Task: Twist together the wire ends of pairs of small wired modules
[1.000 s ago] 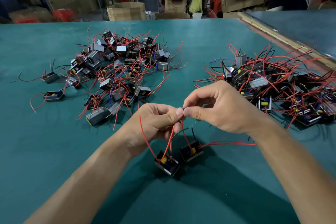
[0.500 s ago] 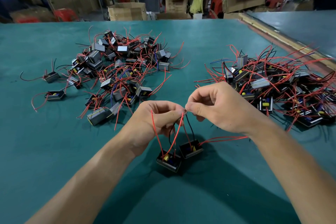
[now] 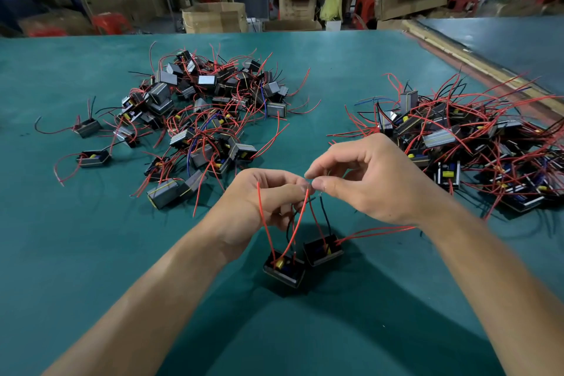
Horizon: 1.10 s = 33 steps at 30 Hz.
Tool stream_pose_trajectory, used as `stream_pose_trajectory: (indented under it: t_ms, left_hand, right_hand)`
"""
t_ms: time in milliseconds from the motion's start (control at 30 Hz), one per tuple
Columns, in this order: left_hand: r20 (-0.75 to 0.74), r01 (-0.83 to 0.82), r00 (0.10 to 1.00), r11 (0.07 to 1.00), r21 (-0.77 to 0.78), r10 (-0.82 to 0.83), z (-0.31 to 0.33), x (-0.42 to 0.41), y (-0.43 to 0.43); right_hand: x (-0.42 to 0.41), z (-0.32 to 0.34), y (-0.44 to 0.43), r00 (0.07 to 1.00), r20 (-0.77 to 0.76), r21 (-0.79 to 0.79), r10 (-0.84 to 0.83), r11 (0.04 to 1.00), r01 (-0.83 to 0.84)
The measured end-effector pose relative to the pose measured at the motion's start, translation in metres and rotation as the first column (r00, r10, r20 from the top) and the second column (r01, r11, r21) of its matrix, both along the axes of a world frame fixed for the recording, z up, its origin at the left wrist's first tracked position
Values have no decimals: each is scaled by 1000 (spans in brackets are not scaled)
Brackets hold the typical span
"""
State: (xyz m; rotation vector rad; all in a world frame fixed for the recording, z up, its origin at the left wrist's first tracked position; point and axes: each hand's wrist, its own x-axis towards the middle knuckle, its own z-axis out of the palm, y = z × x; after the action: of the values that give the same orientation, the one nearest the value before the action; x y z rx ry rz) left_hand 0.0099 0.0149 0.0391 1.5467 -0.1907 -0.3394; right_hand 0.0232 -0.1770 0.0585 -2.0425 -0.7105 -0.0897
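Observation:
Two small black modules hang by their wires just above the green table: the left module (image 3: pixel 284 268) and the right module (image 3: pixel 323 250), side by side. Red and black wires (image 3: pixel 300 217) rise from them to my hands. My left hand (image 3: pixel 262 198) pinches the wires near their tips, fingers curled. My right hand (image 3: pixel 369 177) meets it fingertip to fingertip, thumb and forefinger pinching the wire ends. A long red wire (image 3: pixel 375 230) trails right from the right module under my right wrist.
A heap of modules with red wires (image 3: pixel 201 119) lies at the left centre, with stray single modules (image 3: pixel 93 158) further left. A second heap (image 3: pixel 476 143) lies at the right. Cardboard boxes (image 3: pixel 215 17) and people stand beyond the table's far edge.
The two modules have lifted slightly and hang closer together. My right hand's outer fingers have opened out while its thumb and forefinger stay on the wire ends.

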Motion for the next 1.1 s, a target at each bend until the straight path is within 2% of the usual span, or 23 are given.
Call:
stream_pose_trajectory:
  t_ms: [333, 500, 633, 900, 1100]
  left_hand:
    - [33, -6, 999, 1000, -6, 6, -1, 0, -1]
    - [93, -3, 996, 1000, 9, 2, -2, -1, -3]
    - [144, -63, 988, 997, 44, 56, -5, 0, -4]
    - [142, -54, 989, 998, 22, 51, -5, 0, -5]
    - [130, -69, 990, 997, 44, 63, -5, 1, -5]
  right_hand:
    - [1, -2, 1, 1000, 1, -33, 6, 999, -6]
    - [1, -3, 3, 998, -69, -34, 11, 999, -13]
    - [1, -2, 3, 995, -95, -39, -3, 999, 0]
    - [2, -1, 2, 995, -97, -19, 24, 999, -26]
    - [1, -1, 0, 998, -60, -61, 20, 998, -23]
